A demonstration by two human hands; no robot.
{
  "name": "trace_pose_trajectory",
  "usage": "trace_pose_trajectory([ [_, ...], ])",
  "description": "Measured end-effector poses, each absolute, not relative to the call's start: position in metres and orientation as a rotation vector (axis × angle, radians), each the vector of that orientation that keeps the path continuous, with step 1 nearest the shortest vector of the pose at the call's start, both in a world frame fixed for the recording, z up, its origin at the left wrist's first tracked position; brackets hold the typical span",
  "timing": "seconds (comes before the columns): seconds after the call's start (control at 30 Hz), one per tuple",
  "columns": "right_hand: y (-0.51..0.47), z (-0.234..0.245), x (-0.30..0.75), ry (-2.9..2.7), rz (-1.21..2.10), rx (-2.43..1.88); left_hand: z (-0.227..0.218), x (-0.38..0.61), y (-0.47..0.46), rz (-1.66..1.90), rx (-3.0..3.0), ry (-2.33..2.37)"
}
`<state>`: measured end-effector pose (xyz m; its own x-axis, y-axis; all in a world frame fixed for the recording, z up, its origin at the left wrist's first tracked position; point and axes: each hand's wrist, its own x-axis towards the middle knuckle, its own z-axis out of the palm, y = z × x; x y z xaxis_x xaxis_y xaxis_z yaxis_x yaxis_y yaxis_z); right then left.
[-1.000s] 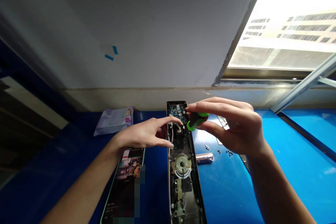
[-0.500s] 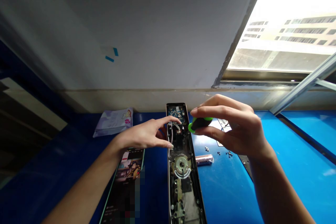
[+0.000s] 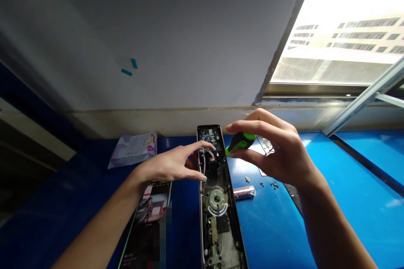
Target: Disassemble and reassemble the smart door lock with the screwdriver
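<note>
An opened door-lock body (image 3: 217, 201) lies lengthwise on the blue table (image 3: 331, 201), its circuit board, wires and round gear exposed. My left hand (image 3: 170, 164) rests on the lock's left edge, fingers spread, with fingertips touching the white wires near the board. My right hand (image 3: 271, 151) grips a green-and-black screwdriver (image 3: 239, 142), its tip pointing down into the upper part of the lock.
A phone (image 3: 148, 222) with a lit screen lies left of the lock. A pink cylinder (image 3: 243, 192) and several small screws (image 3: 268, 184) lie to the right. A metal plate (image 3: 265, 145) sits behind my right hand. A purple packet (image 3: 132, 149) rests near the wall.
My right hand has turned the screwdriver slightly and shifted a little left. The view has drifted a bit; my left hand keeps its place on the lock.
</note>
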<state>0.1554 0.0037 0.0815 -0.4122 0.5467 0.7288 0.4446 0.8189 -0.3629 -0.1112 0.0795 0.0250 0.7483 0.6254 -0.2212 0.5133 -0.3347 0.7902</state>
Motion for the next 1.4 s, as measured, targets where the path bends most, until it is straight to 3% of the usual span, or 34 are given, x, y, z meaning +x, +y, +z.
trace_pose_trajectory([
  [0.13, -0.004, 0.086, 0.156, -2.138, 0.407, -0.688, 0.024, -0.112, 0.079, 0.156, 2.007, 0.856],
  [0.37, 0.000, 0.085, 0.153, -2.127, 0.306, -0.635, 0.022, -0.112, 0.080, 0.183, 1.981, 0.842],
  [0.6, -0.011, 0.092, 0.157, -2.170, 0.503, -0.632, 0.023, -0.110, 0.077, 0.211, 1.859, 0.788],
  [0.93, -0.005, 0.088, 0.158, -2.069, 0.205, -0.714, 0.020, -0.106, 0.076, 0.286, 1.850, 0.761],
  [1.13, -0.009, 0.092, 0.160, -2.113, 0.456, -0.717, 0.022, -0.105, 0.076, 0.254, 1.854, 0.809],
  [1.4, -0.009, 0.090, 0.150, -2.137, 0.264, -0.738, 0.016, -0.105, 0.078, 0.239, 1.837, 0.806],
])
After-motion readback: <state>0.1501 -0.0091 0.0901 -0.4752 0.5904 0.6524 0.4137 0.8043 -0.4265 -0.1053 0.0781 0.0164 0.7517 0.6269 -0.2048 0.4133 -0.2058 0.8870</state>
